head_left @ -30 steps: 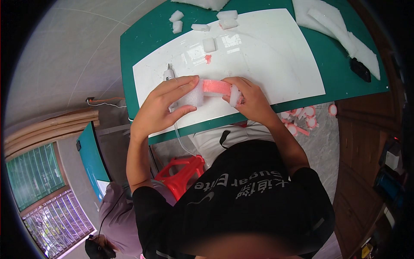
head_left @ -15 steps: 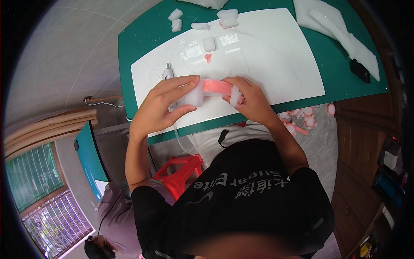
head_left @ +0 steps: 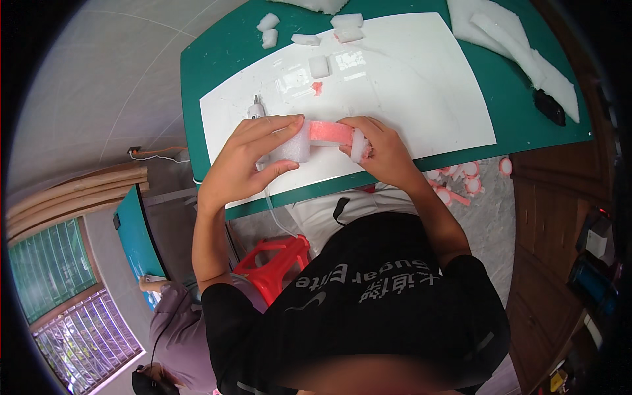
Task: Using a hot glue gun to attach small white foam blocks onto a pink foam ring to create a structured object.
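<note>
Between hands (head_left: pixel 316 148), pink foam strip (head_left: pixel 330 132); long axis left-right, level.

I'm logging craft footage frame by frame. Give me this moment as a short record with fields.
left hand: holds a white foam block
right hand: grips a smaller foam piece
between them: pink strip joining the two foam pieces
surface: white sheet on a green mat
nearby: glue gun, foam scraps
below table: red stool
</note>
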The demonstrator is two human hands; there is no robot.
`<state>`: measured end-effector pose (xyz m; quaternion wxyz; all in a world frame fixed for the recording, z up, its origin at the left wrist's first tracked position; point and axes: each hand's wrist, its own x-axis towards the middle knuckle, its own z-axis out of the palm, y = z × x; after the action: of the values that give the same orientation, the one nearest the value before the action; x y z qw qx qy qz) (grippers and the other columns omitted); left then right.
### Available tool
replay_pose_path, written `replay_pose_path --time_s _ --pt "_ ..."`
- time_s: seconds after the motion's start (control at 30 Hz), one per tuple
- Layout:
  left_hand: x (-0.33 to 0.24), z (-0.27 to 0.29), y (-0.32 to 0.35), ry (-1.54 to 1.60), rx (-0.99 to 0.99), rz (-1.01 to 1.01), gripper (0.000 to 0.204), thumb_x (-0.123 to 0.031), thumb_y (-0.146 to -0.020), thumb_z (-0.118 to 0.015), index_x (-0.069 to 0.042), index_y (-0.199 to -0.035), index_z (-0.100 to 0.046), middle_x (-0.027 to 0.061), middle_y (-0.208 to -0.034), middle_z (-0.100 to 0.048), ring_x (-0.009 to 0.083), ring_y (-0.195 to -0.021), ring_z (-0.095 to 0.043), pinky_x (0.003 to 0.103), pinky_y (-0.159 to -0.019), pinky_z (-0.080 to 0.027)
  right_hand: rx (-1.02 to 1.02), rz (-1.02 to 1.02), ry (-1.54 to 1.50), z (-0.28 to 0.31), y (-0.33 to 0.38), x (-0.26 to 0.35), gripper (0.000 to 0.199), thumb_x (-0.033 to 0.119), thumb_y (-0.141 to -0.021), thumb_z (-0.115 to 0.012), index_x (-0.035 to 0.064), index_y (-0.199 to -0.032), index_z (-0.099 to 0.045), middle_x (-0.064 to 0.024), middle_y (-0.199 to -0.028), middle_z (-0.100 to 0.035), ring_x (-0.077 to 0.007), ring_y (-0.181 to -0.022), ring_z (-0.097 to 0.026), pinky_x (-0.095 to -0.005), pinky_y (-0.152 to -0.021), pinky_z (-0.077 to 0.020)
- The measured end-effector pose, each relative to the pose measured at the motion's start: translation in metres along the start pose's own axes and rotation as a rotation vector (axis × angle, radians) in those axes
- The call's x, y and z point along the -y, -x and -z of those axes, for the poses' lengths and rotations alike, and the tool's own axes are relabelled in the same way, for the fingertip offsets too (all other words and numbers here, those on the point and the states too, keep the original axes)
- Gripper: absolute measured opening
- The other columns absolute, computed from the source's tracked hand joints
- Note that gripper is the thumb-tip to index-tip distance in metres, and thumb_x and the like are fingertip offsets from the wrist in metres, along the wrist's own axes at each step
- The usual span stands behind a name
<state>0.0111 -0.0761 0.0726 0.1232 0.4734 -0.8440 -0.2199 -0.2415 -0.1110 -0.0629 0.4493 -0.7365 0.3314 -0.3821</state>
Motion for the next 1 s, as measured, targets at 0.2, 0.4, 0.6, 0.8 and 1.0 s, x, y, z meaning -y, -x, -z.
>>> replay_pose_path --time_s 0.2,0.4,0.6,0.8,1.0 --pt "0.0024 -0.0004 0.0001 -0.001 -0.007 -0.014 0.064 -0.019 -0.078 -0.080 -0.007 -0.138 -0.062 0.0110 -0.140 -0.062 0.0317 -0.122 -0.058 0.040 -0.106 -0.042 0.007 -0.002 0.002 0.0009 -0.0005 0.0016 0.050 -0.004 -0.076 -0.070 0.0069 -0.124 -0.061 -0.0167 -0.111 -0.065 -0.0374 -0.102 -0.063 -0.0429 -0.085 -0.0521" --pt "0.0054 -0.0021 -0.0004 -0.018 -0.028 -0.049 0.064 -0.024 -0.080 -0.080 -0.009 -0.139 -0.061 0.0099 -0.137 -0.063 0.0288 -0.117 -0.059 0.037 -0.101 -0.041 -0.001 -0.010 -0.002 -0.0001 -0.0003 0.0016 0.052 -0.005 -0.074 -0.071 0.0067 -0.123 -0.061 -0.0167 -0.111 -0.065 -0.0376 -0.104 -0.063 -0.0426 -0.087 -0.0522" --pt "0.0039 -0.0011 -0.0019 -0.017 -0.019 -0.040 0.063 -0.025 -0.080 -0.080 -0.009 -0.139 -0.061 0.0098 -0.138 -0.062 0.0286 -0.118 -0.059 0.037 -0.101 -0.041 -0.019 0.035 0.010 -0.0008 -0.0006 -0.0006 0.052 -0.005 -0.073 -0.071 0.0071 -0.122 -0.061 -0.0166 -0.111 -0.065 -0.0380 -0.104 -0.063 -0.0430 -0.086 -0.0525" --pt "0.0027 0.0002 -0.0013 -0.010 -0.003 -0.006 0.062 -0.019 -0.078 -0.080 -0.007 -0.137 -0.063 0.0116 -0.138 -0.063 0.0315 -0.124 -0.058 0.040 -0.106 -0.042 -0.005 -0.003 -0.004 -0.0006 0.0001 0.0003 0.054 -0.006 -0.072 -0.070 0.0074 -0.123 -0.060 -0.0168 -0.110 -0.065 -0.0380 -0.102 -0.063 -0.0435 -0.085 -0.0520" --pt "0.0057 -0.0025 -0.0013 -0.001 -0.030 -0.045 0.064 -0.024 -0.080 -0.080 -0.008 -0.138 -0.061 0.0107 -0.138 -0.062 0.0294 -0.116 -0.059 0.037 -0.099 -0.041 -0.040 0.075 0.060 -0.0002 -0.0010 -0.0012 0.042 0.010 -0.083 -0.079 0.0038 -0.121 -0.062 -0.0140 -0.110 -0.067 -0.0303 -0.093 -0.066 -0.0346 -0.075 -0.0539"
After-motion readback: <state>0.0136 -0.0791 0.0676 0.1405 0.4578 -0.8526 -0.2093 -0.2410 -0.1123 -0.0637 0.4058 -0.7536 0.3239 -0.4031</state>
